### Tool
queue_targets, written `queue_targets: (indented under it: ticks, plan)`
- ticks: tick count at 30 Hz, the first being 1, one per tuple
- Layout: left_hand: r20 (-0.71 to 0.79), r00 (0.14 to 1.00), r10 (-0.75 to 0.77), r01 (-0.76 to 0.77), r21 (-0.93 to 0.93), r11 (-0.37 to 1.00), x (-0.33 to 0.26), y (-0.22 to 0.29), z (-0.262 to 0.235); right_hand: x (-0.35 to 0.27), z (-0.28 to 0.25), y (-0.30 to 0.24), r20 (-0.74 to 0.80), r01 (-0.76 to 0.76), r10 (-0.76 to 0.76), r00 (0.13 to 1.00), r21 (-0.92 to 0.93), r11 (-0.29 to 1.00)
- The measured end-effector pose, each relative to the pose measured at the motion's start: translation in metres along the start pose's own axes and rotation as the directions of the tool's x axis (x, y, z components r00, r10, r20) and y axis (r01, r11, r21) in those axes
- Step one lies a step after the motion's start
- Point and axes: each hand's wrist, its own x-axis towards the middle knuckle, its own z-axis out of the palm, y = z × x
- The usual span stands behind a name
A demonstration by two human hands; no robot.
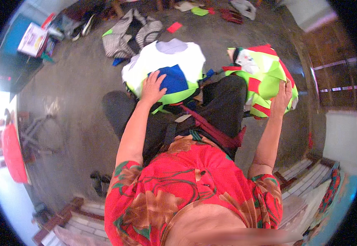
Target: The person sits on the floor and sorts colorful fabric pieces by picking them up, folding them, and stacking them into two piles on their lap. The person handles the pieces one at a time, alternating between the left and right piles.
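Observation:
My left hand [152, 88] lies with fingers spread on a blue cloth patch [175, 78]. That patch rests on a white garment-like cloth [188, 56] with lime green fabric [177, 96] along its near edge, all over my lap. Out to the right, my right hand [282, 96] pinches the edge of a lime green fabric piece [271, 80]. It belongs to a heap of lime, red and white cloth [264, 52] beside my right knee. A dark red cloth strip [211, 127] crosses my lap. Whatever lies beneath the white cloth is mostly hidden.
A grey-and-white patterned cloth bundle [123, 39] sits on the dark floor [72, 88] beyond my left knee. Small red [174, 27] and lime scraps [199, 11] lie farther off. At the far left are stacked papers [33, 40]; a red chair [13, 153] stands left. Slatted wood is behind me.

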Motion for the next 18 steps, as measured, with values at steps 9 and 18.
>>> queue_targets:
  ticks: [9, 18]
  plan:
    - [0.006, 0.999, -0.046, 0.046, 0.022, 0.999, -0.007, -0.002, 0.001, -0.072, 0.196, 0.049, 0.571, -0.726, 0.481, 0.666, 0.346, 0.594]
    - [0.082, 0.994, -0.071, 0.074, -0.033, 0.997, -0.002, -0.007, 0.0, -0.121, 0.2, 0.158, 0.501, -0.819, 0.759, 0.416, -0.157, 0.552]
